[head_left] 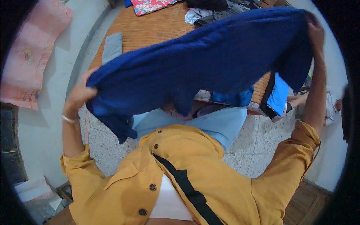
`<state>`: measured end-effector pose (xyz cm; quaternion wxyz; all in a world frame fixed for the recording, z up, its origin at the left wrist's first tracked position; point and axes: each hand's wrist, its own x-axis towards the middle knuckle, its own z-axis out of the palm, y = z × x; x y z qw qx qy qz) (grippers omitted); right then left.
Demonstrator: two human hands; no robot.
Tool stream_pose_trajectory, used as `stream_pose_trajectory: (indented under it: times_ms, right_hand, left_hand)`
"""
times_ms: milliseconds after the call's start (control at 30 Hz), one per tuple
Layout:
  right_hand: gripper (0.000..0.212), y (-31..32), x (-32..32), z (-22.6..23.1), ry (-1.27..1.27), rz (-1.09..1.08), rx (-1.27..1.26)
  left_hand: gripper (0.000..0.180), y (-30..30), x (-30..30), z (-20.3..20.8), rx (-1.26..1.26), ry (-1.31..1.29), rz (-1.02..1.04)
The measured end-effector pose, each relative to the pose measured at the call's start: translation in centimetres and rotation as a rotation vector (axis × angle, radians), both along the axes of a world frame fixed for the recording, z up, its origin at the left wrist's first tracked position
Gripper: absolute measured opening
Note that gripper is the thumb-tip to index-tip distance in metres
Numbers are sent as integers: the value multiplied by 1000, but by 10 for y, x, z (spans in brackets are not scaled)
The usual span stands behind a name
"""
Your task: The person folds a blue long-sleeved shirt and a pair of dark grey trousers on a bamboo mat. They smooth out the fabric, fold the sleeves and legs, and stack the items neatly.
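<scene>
A dark navy-blue garment [195, 63] is stretched wide in the air between my two hands. Whether it is a top or trousers I cannot tell. Its upper edge slopes up to the right, while the lower edge hangs in uneven flaps. My left hand [80, 93] is closed on the left end, thumb over the cloth. Higher up at the far right, my right hand [315, 32] grips the other end, its fingertips partly hidden by the fabric. Below the garment, folded blue cloth [232, 96] shows on the edge of a bed covered with a woven mat [150, 26].
Dark clothes [228, 11] are heaped at the far side of the mat, beside a red floral cloth [150, 5]. Folded grey cloth [112, 47] lies at the left, bright blue cloth [278, 93] at the right edge. Another person [330, 107] is partly visible at the right.
</scene>
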<state>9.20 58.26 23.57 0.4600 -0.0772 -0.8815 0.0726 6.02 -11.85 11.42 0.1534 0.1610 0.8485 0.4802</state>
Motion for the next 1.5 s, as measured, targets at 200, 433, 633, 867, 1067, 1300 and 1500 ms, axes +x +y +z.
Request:
stream_pose_trajectory:
  times_ms: [200,433,633,867,1067,1300,1500]
  right_hand:
    - [26,-20,-63,-81,-291,165,-166]
    - [22,-7,-54,-70,62,270,-172]
    - [22,-14,40,-168,-61,76,55]
    - [25,-56,134,-381,-410,77,-227]
    - [27,-87,138,-386,-137,-158,-444]
    - [19,-51,131,-429,-15,-169,-1212]
    - [38,-73,92,-379,117,-201,-1573]
  left_hand:
    - [36,-16,-138,59,-256,267,31]
    - [28,9,-93,163,-629,1138,265]
    - [47,95,-25,20,-1099,786,-163]
    - [84,124,26,-167,-811,-87,-862]
    - [60,143,-15,-148,-486,163,-413]
    - [67,115,-142,-245,-474,510,73]
    - [71,61,-206,-320,-114,-54,296]
